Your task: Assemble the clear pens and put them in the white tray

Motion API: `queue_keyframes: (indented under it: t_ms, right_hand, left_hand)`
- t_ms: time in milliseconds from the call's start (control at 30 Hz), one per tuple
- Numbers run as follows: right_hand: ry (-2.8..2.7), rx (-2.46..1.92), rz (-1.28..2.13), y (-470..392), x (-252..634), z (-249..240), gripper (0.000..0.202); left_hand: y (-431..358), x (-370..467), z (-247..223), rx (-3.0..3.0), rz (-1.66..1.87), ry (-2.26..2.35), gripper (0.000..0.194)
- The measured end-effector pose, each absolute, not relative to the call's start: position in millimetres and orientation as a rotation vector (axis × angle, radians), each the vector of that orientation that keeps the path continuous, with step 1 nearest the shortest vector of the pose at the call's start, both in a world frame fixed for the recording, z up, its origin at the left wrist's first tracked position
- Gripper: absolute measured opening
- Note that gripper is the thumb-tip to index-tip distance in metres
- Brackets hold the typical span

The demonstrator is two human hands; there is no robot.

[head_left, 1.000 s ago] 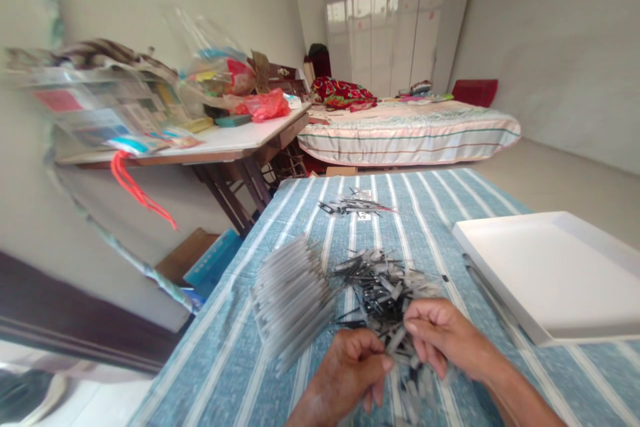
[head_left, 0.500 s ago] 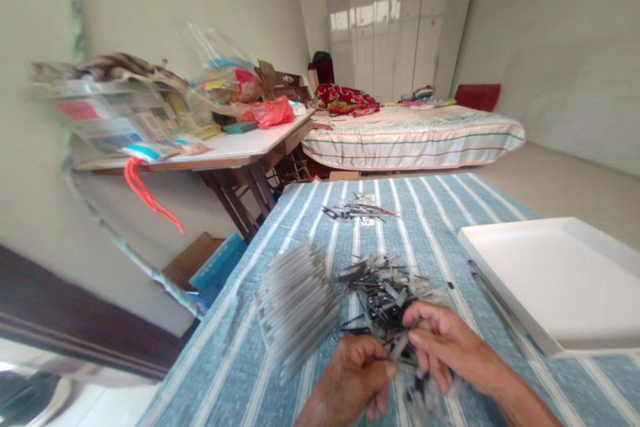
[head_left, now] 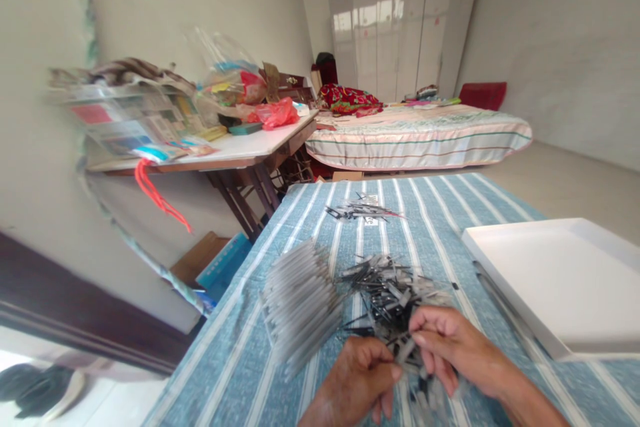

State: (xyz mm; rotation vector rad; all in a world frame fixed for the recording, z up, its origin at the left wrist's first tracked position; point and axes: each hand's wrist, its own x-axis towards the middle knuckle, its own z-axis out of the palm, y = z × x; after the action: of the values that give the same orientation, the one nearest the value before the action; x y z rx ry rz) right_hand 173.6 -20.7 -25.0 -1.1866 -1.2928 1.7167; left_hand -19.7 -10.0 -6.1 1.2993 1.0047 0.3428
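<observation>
My left hand (head_left: 356,373) and my right hand (head_left: 453,345) are close together over the near side of a loose pile (head_left: 385,293) of thin black and greyish pieces. Both hands have thumb and fingers pinched. A small grey strip (head_left: 407,349) spans the gap between the two pinches; its exact kind is too blurred to tell. Left of the pile lies a neat stack of long grey tube-like sticks (head_left: 303,300). More thin dark pieces (head_left: 363,210) lie in a smaller heap further back. Some clear and dark bits (head_left: 425,400) lie below my right hand.
A blue striped cloth (head_left: 240,340) covers the table. At the right stands a shallow white box lid (head_left: 545,287), with a dark rod-like thing (head_left: 505,307) along its left side. A cluttered side table (head_left: 235,147) and a bed (head_left: 420,140) stand beyond.
The whole view has shifted slightly to the right. My hands keep nearly the same pinched pose over the pile, with the grey strip between them.
</observation>
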Motion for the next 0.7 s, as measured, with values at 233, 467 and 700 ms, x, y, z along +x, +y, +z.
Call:
queue_keyframes:
  t_ms: [233,467,700]
  right_hand:
    - [-1.282,-1.253,1.703,-20.7,174.6,-25.3,0.039]
    - [-1.241,-1.144,1.761,-20.6,175.0,-21.6,0.038]
    - [-1.219,-1.216,1.685,-17.5,172.4,-24.4,0.041]
  left_hand:
    - [-10.0,-18.6,-1.8,1.308,0.35,1.011,0.018]
    - [-8.7,-17.2,2.2,1.278,0.337,1.029,0.022]
    - [-8.1,-16.6,0.8,1.3,0.328,1.016,0.023]
